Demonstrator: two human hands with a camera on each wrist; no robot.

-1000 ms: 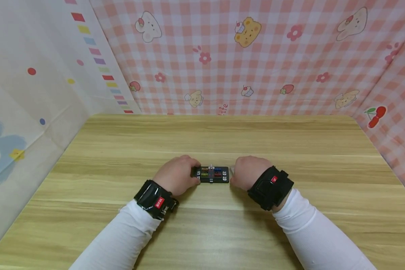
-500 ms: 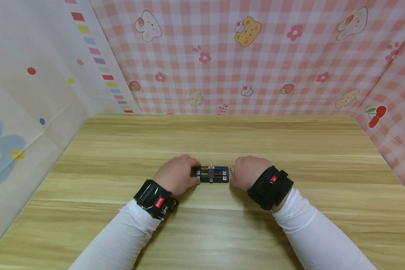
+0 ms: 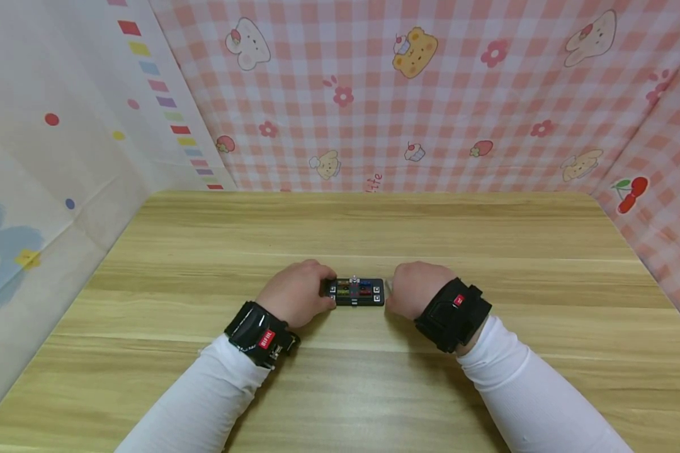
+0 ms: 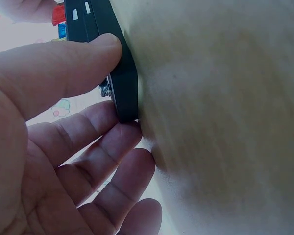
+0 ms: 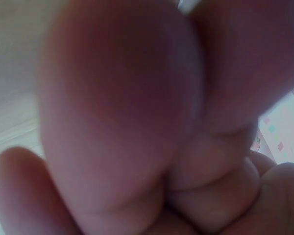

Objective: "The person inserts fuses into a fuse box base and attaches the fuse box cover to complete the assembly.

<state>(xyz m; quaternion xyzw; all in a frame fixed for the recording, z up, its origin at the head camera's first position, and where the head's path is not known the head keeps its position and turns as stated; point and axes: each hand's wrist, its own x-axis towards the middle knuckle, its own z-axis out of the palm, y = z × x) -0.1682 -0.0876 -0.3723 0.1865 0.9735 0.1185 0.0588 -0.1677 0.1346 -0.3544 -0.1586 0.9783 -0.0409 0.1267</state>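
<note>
A black fuse block (image 3: 368,301) with several coloured blade fuses lies flat on the wooden table, between both hands in the head view. My left hand (image 3: 297,294) grips its left end, thumb on the near side and fingers at the far side. The left wrist view shows the thumb pressed on the black side wall of the block, with the other fingers bent beside its end. My right hand (image 3: 421,289) is curled just off the block's right end. It pinches a small pale, see-through piece (image 3: 390,285), mostly hidden by the fingers. Blurred fingers fill the right wrist view.
The wooden table (image 3: 340,390) spreads around both hands. A pink checked cloth (image 3: 374,126) stands behind it, and a white patterned cloth (image 3: 79,157) hangs on the left. Both wrists wear black straps.
</note>
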